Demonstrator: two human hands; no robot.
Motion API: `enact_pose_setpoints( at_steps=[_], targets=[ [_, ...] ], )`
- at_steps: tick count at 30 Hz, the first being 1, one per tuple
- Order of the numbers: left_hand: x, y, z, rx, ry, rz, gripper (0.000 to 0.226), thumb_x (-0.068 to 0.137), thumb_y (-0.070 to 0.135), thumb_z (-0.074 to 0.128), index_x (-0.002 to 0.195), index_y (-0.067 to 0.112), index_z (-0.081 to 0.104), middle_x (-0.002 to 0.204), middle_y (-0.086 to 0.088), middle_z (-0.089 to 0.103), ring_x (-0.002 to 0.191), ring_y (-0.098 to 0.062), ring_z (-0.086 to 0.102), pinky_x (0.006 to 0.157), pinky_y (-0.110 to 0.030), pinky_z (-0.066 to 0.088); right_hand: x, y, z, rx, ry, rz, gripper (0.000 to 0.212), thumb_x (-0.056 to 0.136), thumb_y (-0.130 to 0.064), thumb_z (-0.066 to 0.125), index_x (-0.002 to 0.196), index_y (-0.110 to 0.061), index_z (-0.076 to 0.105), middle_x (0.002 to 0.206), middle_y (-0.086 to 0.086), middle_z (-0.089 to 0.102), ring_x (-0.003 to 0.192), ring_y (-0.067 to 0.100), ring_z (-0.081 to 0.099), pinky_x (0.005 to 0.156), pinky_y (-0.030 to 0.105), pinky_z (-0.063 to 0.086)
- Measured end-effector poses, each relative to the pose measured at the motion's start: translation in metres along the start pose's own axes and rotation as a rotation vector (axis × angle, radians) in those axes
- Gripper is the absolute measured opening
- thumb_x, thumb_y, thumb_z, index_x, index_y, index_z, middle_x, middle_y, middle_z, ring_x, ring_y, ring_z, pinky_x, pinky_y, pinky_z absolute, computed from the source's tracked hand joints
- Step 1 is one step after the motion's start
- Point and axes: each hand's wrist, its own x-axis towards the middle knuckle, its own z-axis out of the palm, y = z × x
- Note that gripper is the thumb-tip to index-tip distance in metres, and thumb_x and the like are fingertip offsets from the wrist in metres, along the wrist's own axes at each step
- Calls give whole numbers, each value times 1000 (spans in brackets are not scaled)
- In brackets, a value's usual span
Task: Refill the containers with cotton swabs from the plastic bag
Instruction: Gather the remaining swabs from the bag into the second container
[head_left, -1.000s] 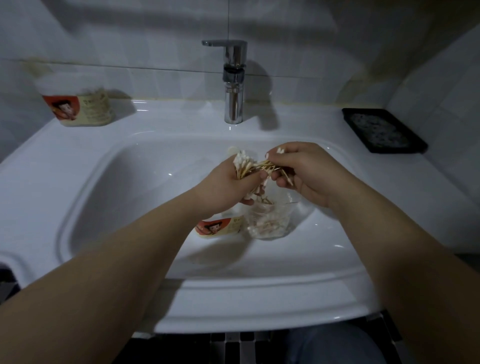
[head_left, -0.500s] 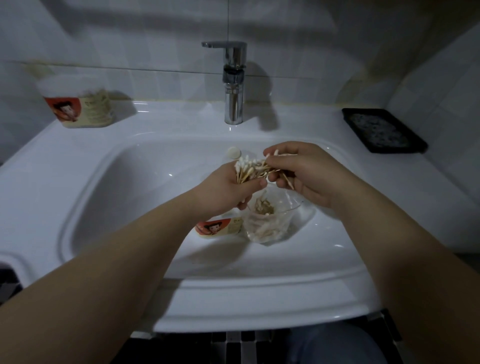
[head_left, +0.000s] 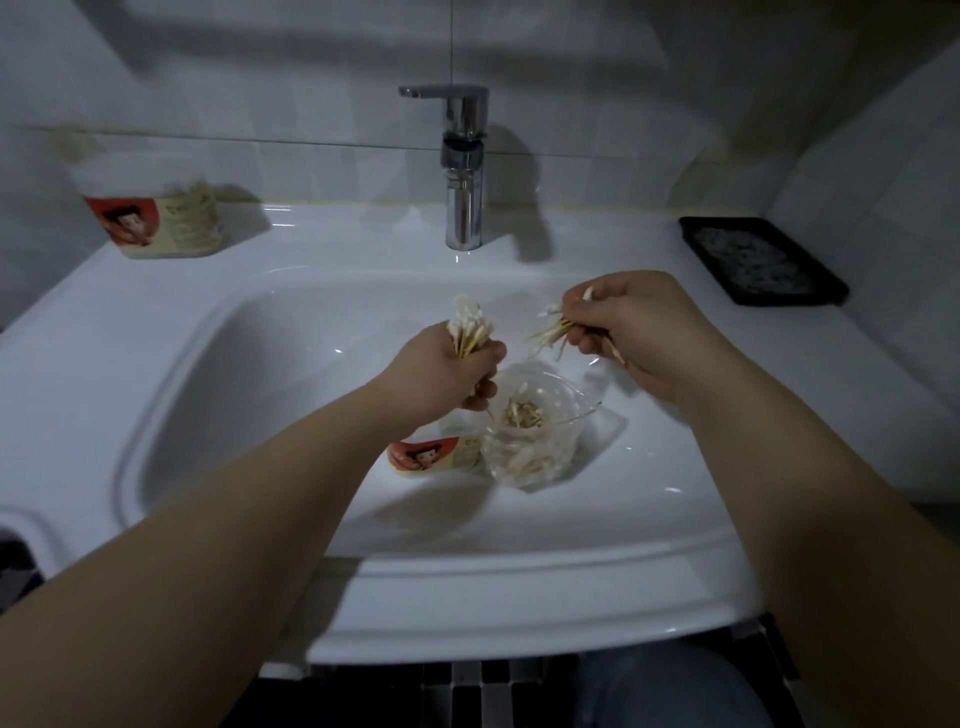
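My left hand (head_left: 441, 371) grips an upright bundle of cotton swabs (head_left: 469, 332) over the basin. My right hand (head_left: 639, 332) holds a smaller, splayed bunch of swabs (head_left: 553, 328) a little to the right, apart from the left bundle. Below both hands a clear plastic bag (head_left: 530, 436) with loose swabs inside stands open in the basin. Beside it on the left lies a container with a red label (head_left: 434, 457), partly hidden by my left hand. A second labelled container (head_left: 156, 221) holding swabs stands on the sink's back left corner.
The white sink (head_left: 182, 364) fills most of the view, with a chrome faucet (head_left: 462, 171) at the back middle. A black tray (head_left: 763, 260) sits on the back right ledge. Tiled walls close in behind and to the right.
My hands, which were together around one bundle, have pulled apart. The right hand moved right with a small bunch of swabs; the left keeps the main bundle upright.
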Motion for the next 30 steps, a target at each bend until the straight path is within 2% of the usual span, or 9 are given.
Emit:
enact_pose_setpoints(
  at_steps=[3, 7, 13, 15, 20, 24, 26, 28, 30],
  targets=[
    [0, 4, 1, -208, 26, 10, 18, 102, 15, 61, 105, -2, 63, 94, -15, 69, 80, -20, 72, 79, -37, 64, -3, 2, 6, -52, -69, -22, 7, 91, 8, 68, 86, 3, 71, 66, 15, 63, 53, 16, 61, 52, 21, 52],
    [-4, 8, 3, -270, -73, 34, 29, 101, 15, 63, 115, -11, 63, 108, -26, 71, 95, -24, 73, 82, -39, 63, -9, 6, 19, -69, -148, -52, 4, 91, 9, 68, 93, 6, 69, 68, 15, 63, 55, 16, 63, 55, 22, 56],
    [-8, 10, 0, -230, -133, 43, 7, 98, 12, 66, 100, 5, 68, 85, -6, 72, 79, -15, 71, 68, -25, 58, -6, 11, 24, -72, -159, -21, 7, 92, 5, 68, 90, -1, 70, 69, 16, 66, 59, 19, 64, 53, 22, 53],
    [-9, 13, -1, -268, -157, 19, 6, 98, 14, 66, 98, 9, 68, 85, -4, 72, 81, -14, 70, 68, -23, 57, -4, 10, 22, -78, -152, -21, 6, 92, 2, 70, 90, -4, 71, 68, 14, 68, 61, 18, 64, 54, 22, 51],
    [-11, 13, 1, -302, -208, -3, 6, 94, 9, 69, 92, 14, 71, 92, -7, 75, 87, -16, 72, 71, -23, 58, -6, 11, 24, -23, -159, -34, 5, 91, 4, 71, 94, 1, 70, 79, 17, 66, 57, 15, 64, 57, 22, 55],
    [-9, 12, -1, -267, -204, 15, 10, 92, 0, 70, 92, 9, 74, 91, -13, 75, 85, -20, 72, 73, -24, 59, -5, 9, 23, -86, -151, -14, 5, 90, 3, 72, 93, -1, 71, 69, 12, 66, 53, 12, 63, 52, 21, 52],
    [-11, 11, 0, -238, -227, 9, 18, 91, -3, 70, 84, 13, 76, 96, -22, 75, 89, -24, 72, 75, -26, 61, -3, 9, 21, -138, -120, 6, 6, 90, 1, 72, 90, -6, 72, 69, 7, 66, 54, 10, 61, 50, 20, 49],
    [-12, 9, 0, -210, -258, 2, 26, 92, -5, 68, 76, 15, 74, 102, -26, 74, 86, -24, 71, 74, -26, 61, 0, 9, 18, -121, -83, 21, 8, 89, 0, 72, 88, -7, 72, 72, 7, 67, 58, 12, 60, 49, 21, 47],
    [-12, 8, 0, -175, -250, -10, 22, 94, -7, 65, 80, 10, 67, 100, -22, 76, 80, -21, 70, 70, -25, 59, 2, 9, 14, -69, -40, 23, 7, 89, 0, 72, 87, -7, 72, 74, 9, 67, 59, 13, 60, 49, 21, 47]
  ],
)
